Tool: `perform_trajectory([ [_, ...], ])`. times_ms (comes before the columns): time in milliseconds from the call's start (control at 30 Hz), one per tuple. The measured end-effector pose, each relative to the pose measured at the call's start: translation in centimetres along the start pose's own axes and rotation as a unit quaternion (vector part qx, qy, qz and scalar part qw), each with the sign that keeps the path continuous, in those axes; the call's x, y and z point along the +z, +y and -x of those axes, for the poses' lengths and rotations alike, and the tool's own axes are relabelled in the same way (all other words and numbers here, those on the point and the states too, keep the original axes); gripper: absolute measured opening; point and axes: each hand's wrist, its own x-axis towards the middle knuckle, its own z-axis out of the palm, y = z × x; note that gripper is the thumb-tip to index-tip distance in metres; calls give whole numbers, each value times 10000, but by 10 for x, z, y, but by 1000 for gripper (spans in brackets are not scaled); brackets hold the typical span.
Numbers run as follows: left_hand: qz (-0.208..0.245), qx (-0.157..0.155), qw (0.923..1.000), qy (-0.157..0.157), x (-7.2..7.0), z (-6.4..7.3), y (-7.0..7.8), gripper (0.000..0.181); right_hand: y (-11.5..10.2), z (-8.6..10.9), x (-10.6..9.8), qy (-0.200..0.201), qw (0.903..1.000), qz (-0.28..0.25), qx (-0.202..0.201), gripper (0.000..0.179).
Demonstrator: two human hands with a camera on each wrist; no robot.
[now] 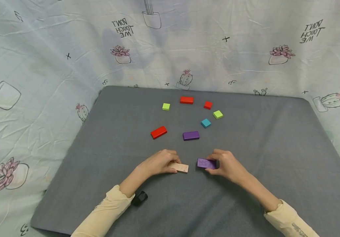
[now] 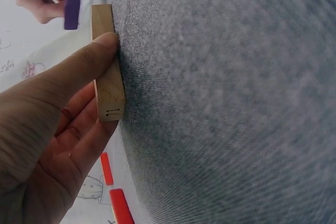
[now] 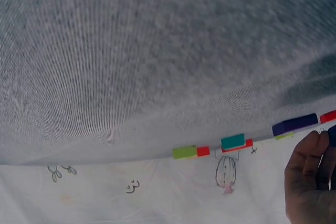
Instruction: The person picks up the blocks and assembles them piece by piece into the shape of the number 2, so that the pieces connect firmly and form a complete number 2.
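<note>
At the lower centre of the head view, the left hand (image 1: 159, 163) was clamped on a wooden block (image 1: 182, 168), its thumb and fingers pinching the sides. Just right of it, the right hand (image 1: 228, 166) gripped a purple block (image 1: 206, 163); the two blocks were near each other but apart. The left wrist view showed dark marks on the wooden block's end. Around the frame's centre, on the grey desk (image 1: 98, 148), lay a second purple block (image 1: 191, 136) and, left of it, a tilted red block (image 1: 159, 132). A blue block (image 1: 206, 123) lay higher, with a lime block (image 1: 218, 114) to its upper right.
</note>
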Motion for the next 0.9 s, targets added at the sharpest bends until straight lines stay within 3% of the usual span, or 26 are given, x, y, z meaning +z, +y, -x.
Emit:
perform_trajectory([
  [200, -3, 23, 10000, 3, -1, -1, 1, 21, 5, 1, 2, -300, 9992, 13, 257, 25],
  [533, 36, 50, 10000, 51, 0, 0, 1, 21, 11, 3, 7, -454, 9980, 87, 421, 27],
  [900, -6, 20, 10000, 58, 0, 0, 2, 21, 8, -2, 11, -513, 9984, 111, 219, 30],
])
